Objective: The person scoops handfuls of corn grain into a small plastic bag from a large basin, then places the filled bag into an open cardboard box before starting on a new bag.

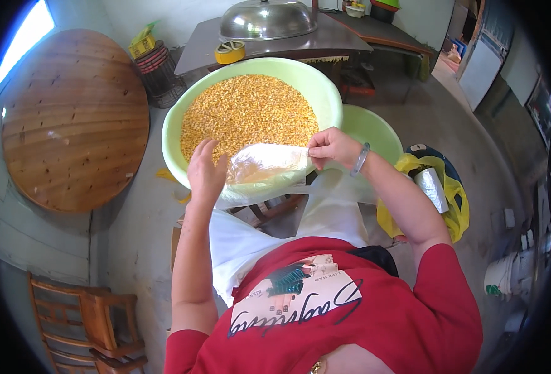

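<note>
Clear plastic bag (269, 163) spread over a green basin (326, 93) of yellow corn kernels (247, 106)

Left of the basin, a round wooden tabletop (76, 118) stands tilted on edge near the wall. Beyond the basin is a dark table (194, 47), whose near edge the basin partly hides. The basin itself sits above the person's white trousers (334, 212), its floor covered by the corn kernels. Well to its lower left stands a wooden chair (101, 315); just to its right, a second green basin (375, 134) lies lower and partly hidden by it. Farther right of the basin, beside the person's forearm, is a yellow plastic bag (456, 209) with a silver packet (431, 187) in it. Behind the basin, a domed metal lid (268, 20) rests on the table; off its far left stands a dark wire basket (157, 75).

The clear bag lies across the basin's near side, covering the nearest kernels. The right hand (333, 148), at the basin's near-right rim, pinches the bag's edge between thumb and fingers. The left hand (205, 169), over the basin's near-left rim, has its fingers loosely spread; whether it touches the film cannot be told. Just behind the basin is a yellow tape roll (230, 55). A bracelet (361, 159) circles the right wrist, near the basin's rim.
</note>
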Available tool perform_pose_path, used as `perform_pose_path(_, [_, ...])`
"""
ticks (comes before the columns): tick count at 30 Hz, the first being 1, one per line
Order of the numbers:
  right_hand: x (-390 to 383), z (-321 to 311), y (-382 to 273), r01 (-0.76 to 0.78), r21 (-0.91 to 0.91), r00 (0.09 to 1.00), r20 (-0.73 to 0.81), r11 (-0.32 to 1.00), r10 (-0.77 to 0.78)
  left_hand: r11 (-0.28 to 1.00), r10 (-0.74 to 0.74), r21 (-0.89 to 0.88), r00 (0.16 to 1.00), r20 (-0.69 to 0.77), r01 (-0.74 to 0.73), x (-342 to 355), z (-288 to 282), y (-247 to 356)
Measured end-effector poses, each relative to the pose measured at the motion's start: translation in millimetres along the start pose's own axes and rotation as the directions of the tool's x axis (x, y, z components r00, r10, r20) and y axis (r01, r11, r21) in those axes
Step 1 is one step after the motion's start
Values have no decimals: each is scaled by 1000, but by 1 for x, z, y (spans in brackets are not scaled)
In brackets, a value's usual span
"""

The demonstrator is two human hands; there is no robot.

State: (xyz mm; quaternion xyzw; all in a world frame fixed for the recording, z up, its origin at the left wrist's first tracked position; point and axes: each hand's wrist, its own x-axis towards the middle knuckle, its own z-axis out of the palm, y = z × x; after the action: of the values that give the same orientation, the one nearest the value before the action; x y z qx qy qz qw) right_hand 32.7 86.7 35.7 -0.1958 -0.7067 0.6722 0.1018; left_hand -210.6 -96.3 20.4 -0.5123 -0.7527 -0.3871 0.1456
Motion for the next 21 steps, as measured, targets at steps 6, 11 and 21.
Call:
perform_pose_path(6, [4, 1, 3, -35, -41, 999, 7, 999, 35, 881, 308, -444, 911, 274, -164, 21, 29, 78])
perform_pose_path(11, [7, 1, 4, -25, -63, 999, -22, 998, 24, 831, 221, -515, 726, 651, 209, 25, 65, 83])
perform_pose_path(21, [24, -8, 30, -90, 104, 996, 12, 990, 89, 418, 78, -544, 568, 819, 727, 13, 90, 59])
